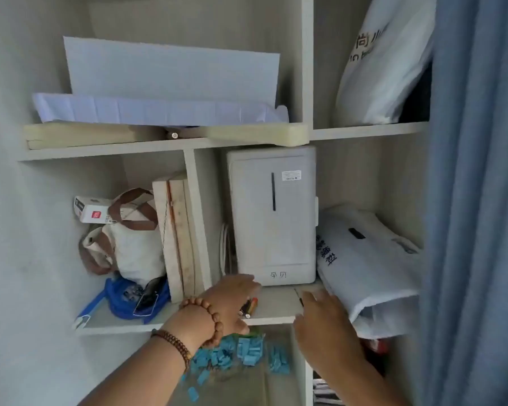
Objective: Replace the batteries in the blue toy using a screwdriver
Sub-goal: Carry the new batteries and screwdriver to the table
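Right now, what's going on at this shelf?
A person reaches into a shelf with both hands. The left hand, fingers straight, lies by a few batteries in front of a white box. The right hand is beside a white bag; whether it holds anything is unclear. Small blue pieces lie one level down.

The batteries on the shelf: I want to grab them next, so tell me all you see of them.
The batteries look like two or three small cylinders, dark and gold-yellow, one red-ended. They lie side by side, slanted, on the white shelf near its front edge. The left hand lies close beside them; contact is unclear.
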`<state>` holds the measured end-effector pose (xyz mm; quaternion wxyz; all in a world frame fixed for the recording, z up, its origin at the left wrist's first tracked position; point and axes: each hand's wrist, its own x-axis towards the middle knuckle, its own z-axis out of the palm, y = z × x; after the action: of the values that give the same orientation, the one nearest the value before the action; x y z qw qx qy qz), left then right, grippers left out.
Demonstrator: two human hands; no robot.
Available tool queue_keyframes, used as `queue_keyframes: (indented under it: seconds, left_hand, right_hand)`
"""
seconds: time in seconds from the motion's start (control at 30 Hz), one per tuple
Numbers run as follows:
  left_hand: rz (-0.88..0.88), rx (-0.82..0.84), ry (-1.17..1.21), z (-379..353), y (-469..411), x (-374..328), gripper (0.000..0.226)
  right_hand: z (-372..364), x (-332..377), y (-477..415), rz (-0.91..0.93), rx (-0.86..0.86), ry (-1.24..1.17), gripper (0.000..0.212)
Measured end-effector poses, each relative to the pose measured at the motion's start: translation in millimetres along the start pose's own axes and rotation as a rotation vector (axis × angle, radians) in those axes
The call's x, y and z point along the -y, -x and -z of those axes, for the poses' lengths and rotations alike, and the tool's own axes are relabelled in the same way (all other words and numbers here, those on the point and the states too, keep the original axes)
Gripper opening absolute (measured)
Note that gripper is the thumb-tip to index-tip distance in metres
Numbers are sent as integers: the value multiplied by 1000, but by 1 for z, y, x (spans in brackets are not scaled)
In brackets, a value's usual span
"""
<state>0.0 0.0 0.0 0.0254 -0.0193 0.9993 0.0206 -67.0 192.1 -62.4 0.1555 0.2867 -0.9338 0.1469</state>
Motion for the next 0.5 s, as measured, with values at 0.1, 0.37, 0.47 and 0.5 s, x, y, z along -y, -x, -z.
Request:
queue_keyframes:
  seconds: [0.1,0.37,0.47,0.5]
  left_hand:
    - [-1,129,-75,4,-18,7,92]
    - [-84,238,-287,-4,-54,10,71]
    - [-68,224,-279,-7,-57,13,65]
    - [-63,222,-283,-7,-56,13,63]
  right_hand:
    - [-7,-3,-9,51,28,60,22]
    - [-27,-21,-19,2,-162,-144,13]
    - [-36,-26,-23,11,-193,-162,21]
    - [-38,-27,-23,8,-190,-167,20]
